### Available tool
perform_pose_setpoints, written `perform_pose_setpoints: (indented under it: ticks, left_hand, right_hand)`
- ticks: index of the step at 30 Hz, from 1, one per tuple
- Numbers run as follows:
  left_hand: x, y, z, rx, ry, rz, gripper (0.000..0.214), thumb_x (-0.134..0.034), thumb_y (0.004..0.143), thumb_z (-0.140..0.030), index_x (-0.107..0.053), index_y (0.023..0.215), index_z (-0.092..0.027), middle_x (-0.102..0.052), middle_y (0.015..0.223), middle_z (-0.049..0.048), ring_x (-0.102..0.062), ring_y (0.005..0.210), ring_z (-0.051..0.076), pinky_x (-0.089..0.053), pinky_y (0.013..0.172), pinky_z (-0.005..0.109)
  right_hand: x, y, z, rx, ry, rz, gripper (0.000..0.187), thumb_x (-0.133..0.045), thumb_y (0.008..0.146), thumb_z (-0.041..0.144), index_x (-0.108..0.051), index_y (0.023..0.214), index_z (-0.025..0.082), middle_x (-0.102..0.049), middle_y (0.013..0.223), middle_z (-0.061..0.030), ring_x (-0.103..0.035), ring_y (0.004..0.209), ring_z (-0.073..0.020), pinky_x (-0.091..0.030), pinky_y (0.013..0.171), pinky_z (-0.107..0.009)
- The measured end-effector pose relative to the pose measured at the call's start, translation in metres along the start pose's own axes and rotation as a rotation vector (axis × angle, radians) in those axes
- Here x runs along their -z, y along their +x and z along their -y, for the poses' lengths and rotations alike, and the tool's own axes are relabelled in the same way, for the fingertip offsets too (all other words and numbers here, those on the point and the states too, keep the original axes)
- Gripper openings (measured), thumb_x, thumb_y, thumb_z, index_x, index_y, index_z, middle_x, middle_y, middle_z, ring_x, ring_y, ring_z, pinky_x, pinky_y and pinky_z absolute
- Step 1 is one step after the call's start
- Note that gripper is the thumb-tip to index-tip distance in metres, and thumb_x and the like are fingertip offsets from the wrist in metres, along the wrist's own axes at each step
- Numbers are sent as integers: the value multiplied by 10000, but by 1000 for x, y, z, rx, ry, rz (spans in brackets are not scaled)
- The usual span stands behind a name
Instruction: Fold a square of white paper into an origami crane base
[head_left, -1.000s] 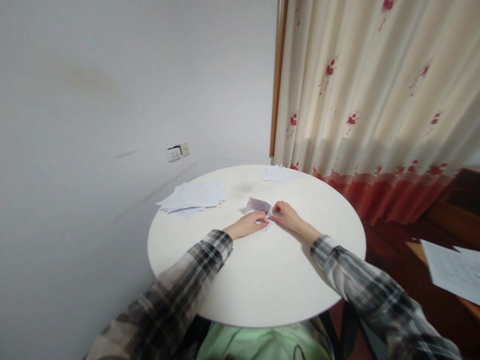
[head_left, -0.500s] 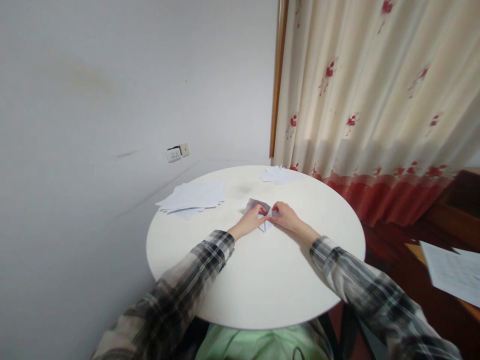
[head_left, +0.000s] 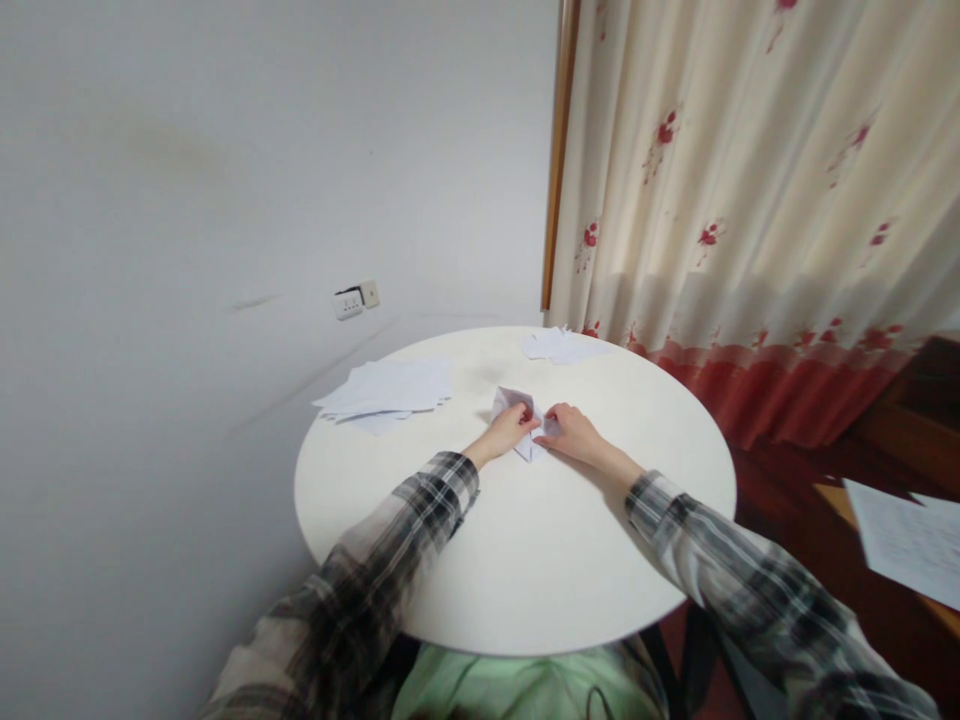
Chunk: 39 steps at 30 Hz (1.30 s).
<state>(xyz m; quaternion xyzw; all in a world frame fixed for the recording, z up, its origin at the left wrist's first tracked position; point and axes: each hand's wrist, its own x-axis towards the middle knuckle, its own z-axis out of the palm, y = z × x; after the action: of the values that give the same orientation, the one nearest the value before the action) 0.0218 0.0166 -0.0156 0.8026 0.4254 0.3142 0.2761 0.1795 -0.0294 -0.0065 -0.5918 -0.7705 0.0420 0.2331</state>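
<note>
A folded sheet of white paper (head_left: 529,450) lies on the round white table (head_left: 540,560), with creases and raised flaps. My left hand (head_left: 510,427) is closed, its fingers and thumb pinching a flap on the paper's left side. From the right, my right hand (head_left: 574,432) grips the paper's right side between thumb and curled fingers. Parts of the folds between the hands are hidden by the fingers.
A stack of white paper sheets (head_left: 390,388) lies at the table's left rear. Smaller white pieces (head_left: 562,346) lie at the far edge. White papers (head_left: 904,540) rest on a surface at right. A wall with a socket (head_left: 348,304) stands left, a curtain (head_left: 720,180) behind.
My left hand has turned slightly, its fingers closing on the paper's left flap, which stands up a little more. My right hand stays nearly in place. The view has shifted slightly.
</note>
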Motion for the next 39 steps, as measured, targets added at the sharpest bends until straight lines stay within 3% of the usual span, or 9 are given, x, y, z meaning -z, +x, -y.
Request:
perform_pose_setpoints:
  ticks: [9,14,27,33,39]
  left_hand:
    - [-3,0,-1,35,-114,16,148,-565,721,-253,-480,763,-138,-530,677,-13,-505,657,123,-395,596,234]
    - [-2,1,-4,23,-83,45,192,-605,673,-292,-510,690,-125,-523,643,-12,-487,616,124,-380,575,240]
    - [-7,4,4,66,-280,33,218,-656,655,-231,-558,816,-122,-610,709,29,-565,722,164,-442,655,276]
    - [-7,3,-1,88,-272,25,176,-645,655,-214,-518,742,-128,-564,650,-6,-535,650,126,-424,599,240]
    - [-1,-3,-15,94,-338,109,215,-662,610,-195,-456,623,-136,-465,530,-59,-461,516,80,-357,493,199]
  right_hand:
    - [-1,1,1,1,-23,12,433,-628,676,439,-531,982,148,-563,988,-104,-512,898,-208,-365,733,-295]
    - [1,0,2,12,-28,14,420,-617,687,431,-529,984,147,-565,981,-100,-512,887,-205,-367,723,-290]
    - [-1,1,2,19,-14,4,412,-628,681,422,-540,974,147,-571,978,-104,-516,891,-205,-363,742,-294]
    - [1,0,2,28,-22,8,413,-619,687,428,-536,977,145,-569,980,-105,-515,884,-206,-366,731,-293]
    - [0,-1,1,29,-22,31,511,-620,662,499,-526,1010,137,-561,1010,-111,-511,904,-216,-370,756,-300]
